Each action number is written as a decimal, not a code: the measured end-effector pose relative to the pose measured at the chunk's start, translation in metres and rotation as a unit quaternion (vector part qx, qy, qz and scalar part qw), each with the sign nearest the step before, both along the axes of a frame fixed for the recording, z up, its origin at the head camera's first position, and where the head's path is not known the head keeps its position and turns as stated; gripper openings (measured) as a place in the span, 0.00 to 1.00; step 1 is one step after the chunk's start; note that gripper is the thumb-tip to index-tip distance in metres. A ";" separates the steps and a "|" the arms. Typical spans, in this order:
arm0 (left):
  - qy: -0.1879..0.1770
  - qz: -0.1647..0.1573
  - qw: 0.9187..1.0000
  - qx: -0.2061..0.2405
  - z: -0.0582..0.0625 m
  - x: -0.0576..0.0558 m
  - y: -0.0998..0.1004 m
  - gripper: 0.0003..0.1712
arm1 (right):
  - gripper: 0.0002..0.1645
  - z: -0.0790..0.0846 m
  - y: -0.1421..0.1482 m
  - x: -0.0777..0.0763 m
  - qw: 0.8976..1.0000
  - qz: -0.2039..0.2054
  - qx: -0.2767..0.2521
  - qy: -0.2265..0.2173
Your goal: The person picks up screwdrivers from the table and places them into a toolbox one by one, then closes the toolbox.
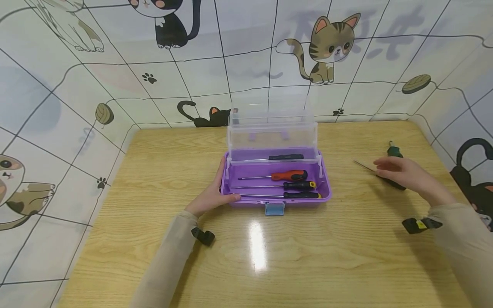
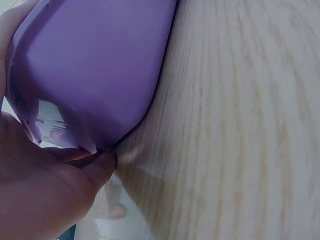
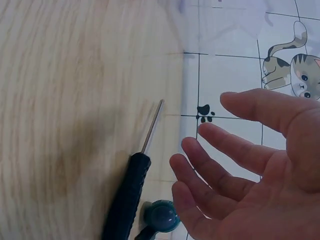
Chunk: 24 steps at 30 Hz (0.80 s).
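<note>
The fingers of the right hand (image 1: 402,171) are spread and loosely bent with nothing in their hold, and the thumb stands apart from the other fingertips. This hand hangs over the table to the right of the box (image 1: 258,168), well apart from it, above a loose screwdriver (image 3: 122,200) with a black handle, whose shaft points toward the box. The left hand (image 1: 212,196) grips the box by its left end: the thumb lies on the front rim near the left corner, and the other fingers, partly hidden, go along the left wall. Inside the box lie four screwdrivers, shafts to the left and handles to the right: from back to front, a black one (image 1: 286,157), a red one (image 1: 290,175), then two black ones with yellow ends (image 1: 299,185). The clear lid (image 1: 271,128) stands raised at the back of the box, and a blue latch (image 1: 274,208) hangs at its front. Right of the box, just beside the loose screwdriver, is a green thing (image 1: 394,150), partly hidden by the right hand. The wooden table (image 1: 308,256) extends on both sides of the box, and behind it rises a cat-print backdrop (image 1: 246,77).
</note>
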<state>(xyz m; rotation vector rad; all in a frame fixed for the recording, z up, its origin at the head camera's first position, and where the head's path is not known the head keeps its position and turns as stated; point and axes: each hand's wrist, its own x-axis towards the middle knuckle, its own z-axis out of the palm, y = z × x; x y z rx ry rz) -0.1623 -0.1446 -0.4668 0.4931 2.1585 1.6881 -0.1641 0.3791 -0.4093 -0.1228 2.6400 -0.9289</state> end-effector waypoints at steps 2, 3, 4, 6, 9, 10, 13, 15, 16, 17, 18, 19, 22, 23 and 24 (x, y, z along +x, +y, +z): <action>-0.002 -0.001 1.000 0.004 0.000 0.000 0.000 0.71 | 0.34 -0.002 0.003 0.002 1.000 -0.008 -0.004 0.002; -0.001 -0.001 1.000 0.006 -0.001 0.000 0.000 0.71 | 0.35 -0.003 0.005 0.003 1.000 -0.011 -0.009 0.004; 0.000 -0.004 1.000 0.011 -0.001 0.000 0.000 0.71 | 0.35 -0.005 0.006 0.004 1.000 -0.015 -0.015 0.006; 0.002 -0.008 1.000 0.023 -0.002 -0.001 0.000 0.71 | 0.35 -0.009 0.008 0.005 0.999 -0.027 -0.017 0.011; 0.003 -0.009 1.000 0.027 -0.003 -0.001 0.000 0.71 | 0.35 -0.015 0.012 0.007 0.999 -0.041 -0.024 0.018; 0.004 -0.009 1.000 0.026 -0.003 -0.001 0.000 0.71 | 0.35 -0.016 0.013 0.008 0.998 -0.047 -0.024 0.020; 0.000 -0.007 1.000 0.015 0.000 0.000 0.001 0.71 | 0.35 -0.020 0.016 0.010 0.998 -0.054 -0.026 0.031; -0.004 -0.008 1.000 0.014 0.003 0.001 0.001 0.71 | 0.35 -0.023 0.018 0.011 0.997 -0.057 -0.023 0.039; -0.007 -0.010 1.000 0.016 0.006 0.002 0.001 0.71 | 0.34 -0.024 0.019 0.011 0.997 -0.059 -0.024 0.043; -0.011 -0.011 1.000 0.020 0.009 0.002 0.002 0.71 | 0.34 -0.026 0.020 0.012 0.997 -0.062 -0.022 0.046; -0.014 -0.011 1.000 0.022 0.012 0.003 0.003 0.71 | 0.34 -0.027 0.021 0.012 0.997 -0.064 -0.021 0.049; -0.016 -0.013 0.999 0.025 0.016 0.005 0.003 0.71 | 0.34 -0.029 0.022 0.013 0.996 -0.065 -0.021 0.049; -0.021 -0.018 0.999 0.030 0.025 0.007 0.004 0.71 | 0.32 -0.034 0.025 0.014 0.996 -0.067 -0.018 0.056; -0.021 -0.018 0.999 0.031 0.027 0.008 0.004 0.71 | 0.32 -0.036 0.026 0.015 0.996 -0.066 -0.017 0.060; -0.020 -0.019 0.999 0.031 0.027 0.008 0.005 0.70 | 0.32 -0.038 0.028 0.015 0.996 -0.064 -0.017 0.064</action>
